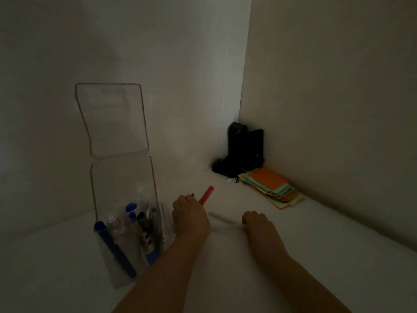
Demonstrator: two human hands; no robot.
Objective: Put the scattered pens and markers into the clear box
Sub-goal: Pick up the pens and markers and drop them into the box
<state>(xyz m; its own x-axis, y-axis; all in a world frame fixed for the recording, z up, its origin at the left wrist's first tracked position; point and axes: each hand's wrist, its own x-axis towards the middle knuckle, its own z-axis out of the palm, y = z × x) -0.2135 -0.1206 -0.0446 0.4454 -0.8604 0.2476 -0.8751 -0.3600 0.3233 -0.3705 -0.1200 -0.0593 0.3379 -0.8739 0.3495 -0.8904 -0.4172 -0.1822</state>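
The clear box [126, 177] stands upright on the white surface at left, its lid tipped up and back. Inside it stand several pens and markers, among them a blue marker [112, 247] and blue-capped ones. My left hand [189, 215], just right of the box, is closed around a red marker [206, 195] that sticks out up and to the right. My right hand [257, 224] grips one end of a pale white pen [223, 219], blurred, lying low over the surface between my hands.
Black devices [243, 150] stand in the far corner where two white walls meet. A stack of orange, green and yellow sticky notes [270, 186] lies in front of them along the right wall.
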